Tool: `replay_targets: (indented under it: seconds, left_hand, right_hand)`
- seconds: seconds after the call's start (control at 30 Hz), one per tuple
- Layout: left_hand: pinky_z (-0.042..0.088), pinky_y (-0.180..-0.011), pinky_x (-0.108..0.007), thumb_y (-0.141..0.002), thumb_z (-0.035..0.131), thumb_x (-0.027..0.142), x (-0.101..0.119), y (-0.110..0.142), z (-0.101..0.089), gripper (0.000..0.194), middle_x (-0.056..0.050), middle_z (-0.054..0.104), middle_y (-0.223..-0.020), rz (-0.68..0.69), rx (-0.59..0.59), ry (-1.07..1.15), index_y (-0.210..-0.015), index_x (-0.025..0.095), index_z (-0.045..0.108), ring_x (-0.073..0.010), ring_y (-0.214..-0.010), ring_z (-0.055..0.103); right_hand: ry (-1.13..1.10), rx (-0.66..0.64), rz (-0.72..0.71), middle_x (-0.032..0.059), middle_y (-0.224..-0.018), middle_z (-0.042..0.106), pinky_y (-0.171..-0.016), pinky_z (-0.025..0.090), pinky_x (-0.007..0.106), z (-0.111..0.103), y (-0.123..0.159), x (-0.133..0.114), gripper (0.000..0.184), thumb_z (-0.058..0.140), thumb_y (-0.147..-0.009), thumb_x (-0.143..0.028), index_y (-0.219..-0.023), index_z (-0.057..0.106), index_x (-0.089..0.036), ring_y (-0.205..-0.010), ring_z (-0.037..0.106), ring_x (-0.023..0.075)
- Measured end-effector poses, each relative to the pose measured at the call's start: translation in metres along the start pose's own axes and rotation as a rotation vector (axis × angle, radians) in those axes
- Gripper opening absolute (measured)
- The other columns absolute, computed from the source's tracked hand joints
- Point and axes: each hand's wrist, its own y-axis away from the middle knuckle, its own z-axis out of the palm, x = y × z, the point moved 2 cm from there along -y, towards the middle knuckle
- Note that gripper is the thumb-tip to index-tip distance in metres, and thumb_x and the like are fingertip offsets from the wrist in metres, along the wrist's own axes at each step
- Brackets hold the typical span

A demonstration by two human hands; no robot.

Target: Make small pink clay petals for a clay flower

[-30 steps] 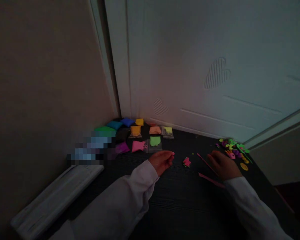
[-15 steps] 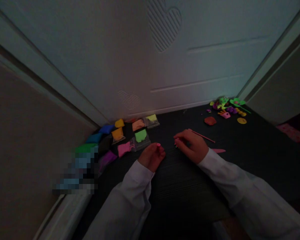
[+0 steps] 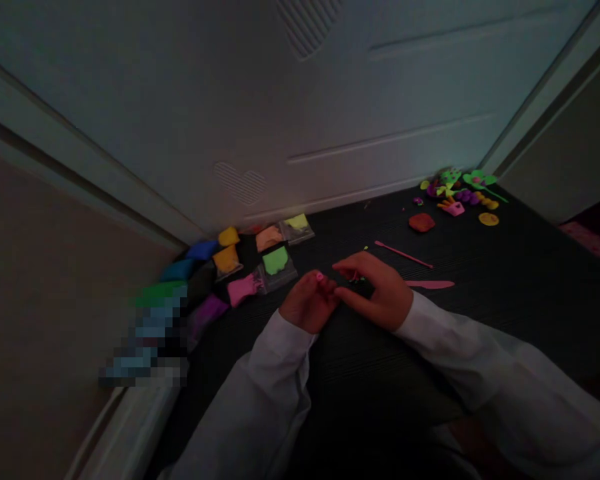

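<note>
The scene is dim. My left hand (image 3: 309,305) and my right hand (image 3: 375,289) meet fingertip to fingertip over a dark floor mat (image 3: 480,320). Both hands are curled; between their fingers I glimpse a small pink clay piece (image 3: 353,276), mostly hidden under the right hand. A thin pink stick tool (image 3: 403,255) and a flat pink knife tool (image 3: 430,285) lie just right of the right hand. Both sleeves are white.
Several small bags of coloured clay (image 3: 230,267) lie in rows at the left by the white door (image 3: 300,100). Finished clay shapes (image 3: 457,193) and a red clay lump (image 3: 422,222) sit at the far right. A white box edge (image 3: 130,427) runs at lower left.
The view has tilted down and swung. My right hand moved left from the tools onto the pink clay piece, and both hands have come together around it.
</note>
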Motion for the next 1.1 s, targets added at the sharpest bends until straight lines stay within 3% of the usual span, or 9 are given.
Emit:
replay_targets:
  seconds: [0.37,0.7,0.97,1.1]
  left_hand:
    - [0.039,-0.061,-0.023,-0.070,0.046,0.025,0.0002,0.0021,-0.0003,0.010,0.003,0.047,-0.060,-0.046,-0.004,0.031,-0.066,0.017,0.049,-0.0082,-0.063,0.048]
    - [0.039,-0.057,-0.022,-0.072,0.041,0.032,0.0003,-0.0012,0.0010,0.024,0.004,0.041,-0.047,-0.074,0.030,0.027,-0.055,0.015,0.047,-0.0061,-0.049,0.042]
    - [0.040,-0.058,-0.020,-0.069,0.048,0.022,-0.0010,-0.0001,-0.0047,0.007,0.004,0.051,-0.061,-0.029,0.083,-0.020,-0.070,0.016,0.052,-0.0051,-0.055,0.047]
    - [0.040,-0.059,-0.020,-0.066,0.051,0.017,-0.0016,0.0005,-0.0062,0.009,0.004,0.053,-0.064,-0.015,0.082,-0.048,-0.075,0.016,0.052,-0.0051,-0.057,0.049]
  right_hand:
    - [0.026,-0.050,-0.036,0.0047,-0.084,0.049,-0.069,0.039,0.028,0.0045,0.0021,0.0000,0.031,0.047,-0.068,-0.020,-0.099,0.044,-0.016,-0.079,0.045,0.0132]
    - [0.061,-0.053,-0.014,0.0041,-0.084,0.049,-0.069,0.039,0.026,0.0042,0.0014,0.0005,0.030,0.046,-0.069,-0.021,-0.099,0.044,-0.016,-0.077,0.045,0.0119]
    - [0.067,-0.037,-0.001,0.0043,-0.084,0.048,-0.070,0.038,0.026,0.0037,0.0016,0.0016,0.029,0.046,-0.070,-0.020,-0.098,0.045,-0.016,-0.079,0.045,0.0128]
    - [0.070,-0.020,0.002,0.0041,-0.083,0.049,-0.069,0.039,0.027,0.0047,0.0011,0.0035,0.029,0.047,-0.069,-0.020,-0.098,0.045,-0.017,-0.078,0.045,0.0130]
